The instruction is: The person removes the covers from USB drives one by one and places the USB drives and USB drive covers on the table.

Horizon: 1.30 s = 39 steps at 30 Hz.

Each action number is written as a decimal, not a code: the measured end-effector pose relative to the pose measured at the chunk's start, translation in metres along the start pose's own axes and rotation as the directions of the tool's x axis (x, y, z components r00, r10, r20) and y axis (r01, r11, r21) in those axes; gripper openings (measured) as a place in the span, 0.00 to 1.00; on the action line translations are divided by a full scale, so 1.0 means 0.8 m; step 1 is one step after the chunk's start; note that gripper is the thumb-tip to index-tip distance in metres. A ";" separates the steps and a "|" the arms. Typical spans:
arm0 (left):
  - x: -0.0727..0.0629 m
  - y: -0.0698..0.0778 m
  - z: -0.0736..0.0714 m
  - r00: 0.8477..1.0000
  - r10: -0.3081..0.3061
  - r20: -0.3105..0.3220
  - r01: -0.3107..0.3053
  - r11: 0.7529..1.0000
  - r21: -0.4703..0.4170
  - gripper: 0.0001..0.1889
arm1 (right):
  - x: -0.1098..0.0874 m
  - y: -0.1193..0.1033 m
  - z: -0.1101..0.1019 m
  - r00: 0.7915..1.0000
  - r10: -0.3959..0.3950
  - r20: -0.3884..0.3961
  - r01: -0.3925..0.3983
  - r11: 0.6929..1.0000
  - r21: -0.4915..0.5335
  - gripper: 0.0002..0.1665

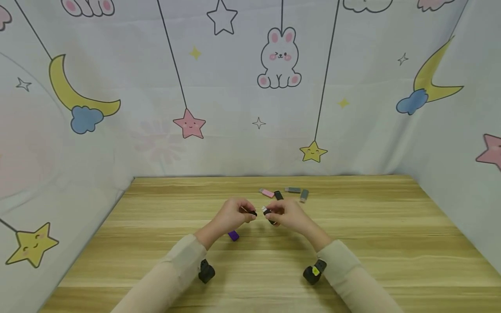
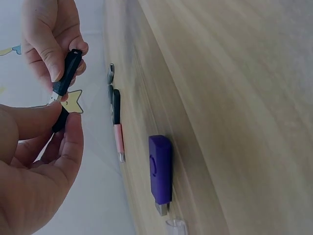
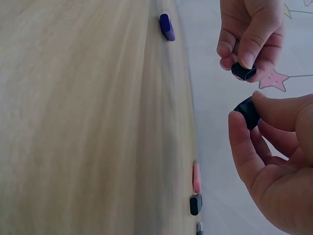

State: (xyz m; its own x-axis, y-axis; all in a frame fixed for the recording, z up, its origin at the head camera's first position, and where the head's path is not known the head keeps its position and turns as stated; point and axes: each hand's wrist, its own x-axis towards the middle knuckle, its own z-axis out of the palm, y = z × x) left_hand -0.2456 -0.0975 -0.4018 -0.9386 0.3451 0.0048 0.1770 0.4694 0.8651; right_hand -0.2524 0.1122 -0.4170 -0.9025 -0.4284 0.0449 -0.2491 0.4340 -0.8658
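Above the table, my right hand (image 1: 290,214) pinches a black USB flash drive (image 2: 68,73) between thumb and fingers, its metal plug bare and pointing toward the other hand. My left hand (image 1: 234,212) holds a small black cap (image 3: 243,72) at its fingertips. In the head view a short gap separates cap and plug. On the table below the left hand lies a purple USB flash drive (image 2: 160,169), plug uncovered, with a clear cap (image 2: 177,227) beside its plug end; the left wrist view cuts that cap off.
Farther back on the wooden table (image 1: 352,226) lie a pink flash drive (image 1: 267,192), a black one (image 1: 278,195) and two grey ones (image 1: 292,190). A printed cloth (image 1: 235,87) hangs behind the table and along its sides.
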 end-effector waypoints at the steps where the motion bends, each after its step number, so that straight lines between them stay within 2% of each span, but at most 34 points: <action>1: 0.001 -0.002 0.000 1.000 -0.001 0.001 0.001 1.000 0.009 0.06 | 0.001 0.000 0.001 1.000 0.010 0.005 -0.010 1.000 -0.001 0.16; 6: 0.006 -0.007 0.002 1.000 0.012 0.004 -0.013 0.997 0.075 0.06 | 0.003 0.000 0.009 0.998 0.070 0.010 -0.070 0.998 -0.002 0.16; 11: 0.010 -0.013 0.004 1.000 0.011 0.025 -0.014 0.990 0.144 0.05 | 0.006 0.002 0.014 0.996 0.091 0.021 -0.091 0.996 -0.027 0.16; 23: 0.021 -0.025 0.006 0.997 -0.009 0.082 -0.012 0.969 0.249 0.03 | 0.013 0.008 0.030 0.982 0.188 0.013 -0.186 0.978 -0.095 0.12; 29: 0.021 -0.028 0.007 0.994 -0.010 0.106 -0.020 0.961 0.275 0.03 | 0.013 0.007 0.036 0.974 0.226 0.013 -0.224 0.970 -0.093 0.11; 39: 0.021 -0.031 0.010 0.990 -0.039 0.139 -0.003 0.957 0.290 0.03 | 0.011 0.003 0.042 0.973 0.232 0.007 -0.229 0.965 -0.126 0.07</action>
State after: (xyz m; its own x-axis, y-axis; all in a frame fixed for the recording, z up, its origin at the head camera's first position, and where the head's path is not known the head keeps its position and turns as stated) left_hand -0.2629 -0.0966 -0.4272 -0.8946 0.4358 -0.0989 0.2579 0.6842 0.6822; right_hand -0.2492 0.0832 -0.4355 -0.9330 -0.3218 -0.1609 -0.0777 0.6167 -0.7833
